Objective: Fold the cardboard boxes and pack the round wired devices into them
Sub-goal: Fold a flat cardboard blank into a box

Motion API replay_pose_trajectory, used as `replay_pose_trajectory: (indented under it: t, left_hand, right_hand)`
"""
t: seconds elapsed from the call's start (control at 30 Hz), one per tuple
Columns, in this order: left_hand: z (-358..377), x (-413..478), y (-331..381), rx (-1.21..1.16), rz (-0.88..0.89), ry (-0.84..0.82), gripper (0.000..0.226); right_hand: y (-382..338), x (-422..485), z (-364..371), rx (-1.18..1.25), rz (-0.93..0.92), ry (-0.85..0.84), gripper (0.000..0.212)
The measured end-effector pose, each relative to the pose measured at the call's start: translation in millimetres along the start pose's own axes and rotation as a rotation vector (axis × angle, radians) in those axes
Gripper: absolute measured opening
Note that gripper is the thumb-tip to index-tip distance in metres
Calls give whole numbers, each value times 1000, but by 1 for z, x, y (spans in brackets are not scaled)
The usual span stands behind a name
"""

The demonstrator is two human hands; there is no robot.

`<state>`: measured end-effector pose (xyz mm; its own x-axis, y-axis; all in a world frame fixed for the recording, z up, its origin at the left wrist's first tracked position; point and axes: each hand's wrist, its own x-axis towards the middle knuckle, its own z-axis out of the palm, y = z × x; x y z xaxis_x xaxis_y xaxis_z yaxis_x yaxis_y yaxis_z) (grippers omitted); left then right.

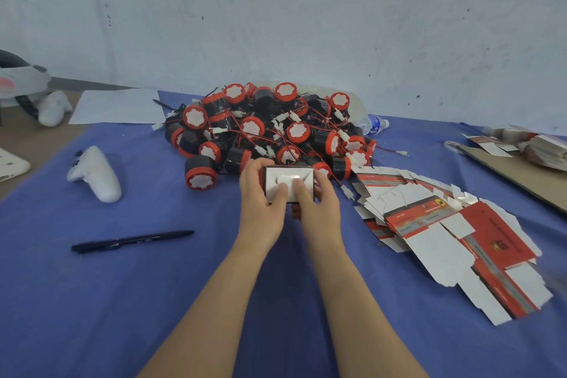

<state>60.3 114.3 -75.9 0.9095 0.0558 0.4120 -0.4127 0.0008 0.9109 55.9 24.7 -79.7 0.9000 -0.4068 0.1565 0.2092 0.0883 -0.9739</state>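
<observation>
A small folded cardboard box (288,176) is held up between both hands just in front of the pile, its white flap side facing me. My left hand (260,196) grips its left side with the thumb pressing on the flaps. My right hand (319,202) grips the right side, thumb also on the flaps. Behind it lies a heap of round black-and-red wired devices (270,129) with white connectors. A fanned stack of flat unfolded boxes (454,233), red and white, lies on the blue cloth to the right.
A black pen (132,241) lies at the left front. A white controller (95,173) sits further left, another (55,107) by a headset at the far left. A sheet of paper (118,106), a water bottle (372,124) and a cardboard sheet with more stock (521,169) are also on the table.
</observation>
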Motion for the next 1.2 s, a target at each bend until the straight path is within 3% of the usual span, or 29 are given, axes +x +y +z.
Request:
replay_pose_trajectory:
  t: [0.13, 0.27, 0.53, 0.7, 0.83, 0.93, 1.07, 1.2]
  left_hand:
    - [0, 1, -2, -13, -43, 71, 53]
    - [3, -1, -3, -8, -21, 96, 55]
    - [1, 2, -4, 15, -70, 83, 50]
    - [-3, 10, 5, -93, -226, 90, 35]
    - [-9, 11, 4, -283, -236, 101, 31]
    - [-13, 13, 0, -306, -248, 204, 22]
    - [-9, 11, -2, -252, -229, 160, 14]
    - [-10, 11, 0, -267, -241, 194, 22]
  right_hand:
    - [4, -3, 7, 112, 100, -56, 44]
    - [4, -4, 8, 127, 127, -50, 45]
    - [0, -5, 9, 156, 56, -57, 28]
    - [-5, -3, 5, 271, 100, -136, 20]
    - [-9, -3, 1, 89, 11, -149, 18]
    - [-8, -6, 3, -58, -61, -159, 16]
    - [-11, -10, 3, -79, -88, -215, 17]
    - [-10, -15, 8, -74, -103, -216, 19]
